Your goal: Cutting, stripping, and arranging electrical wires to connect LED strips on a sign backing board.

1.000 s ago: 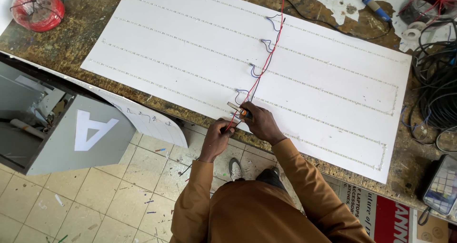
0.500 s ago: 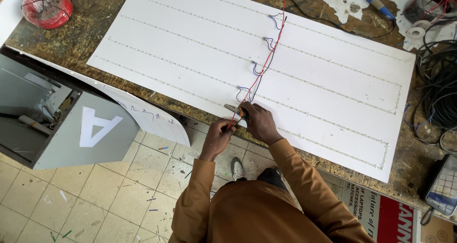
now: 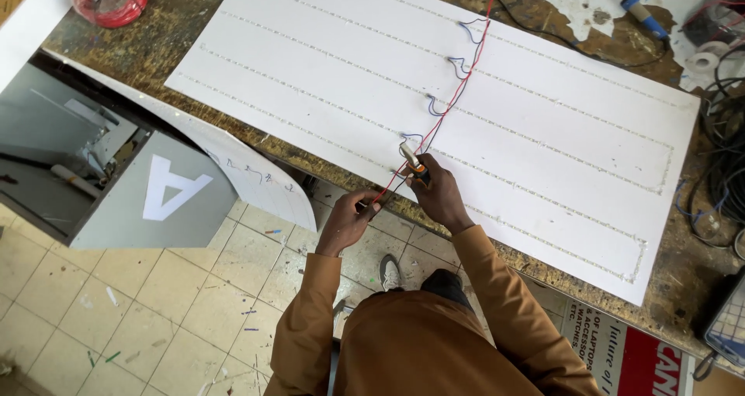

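Matt white board (image 3: 310, 62) — rough wooden bench (image 3: 155, 50).

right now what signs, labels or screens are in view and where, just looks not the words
Grey box, lower left under the bench: slanted face with a large white letter shape.
Printed sign, bottom right below the bench edge: flat, white part with dark text, red part with white text.
No screens clearly in view.

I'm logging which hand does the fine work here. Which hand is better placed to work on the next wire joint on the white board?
Probably the right hand: it holds the orange-handled tool with its tip at the wires on the white board. The left hand is off the edge, pinching the wire ends.
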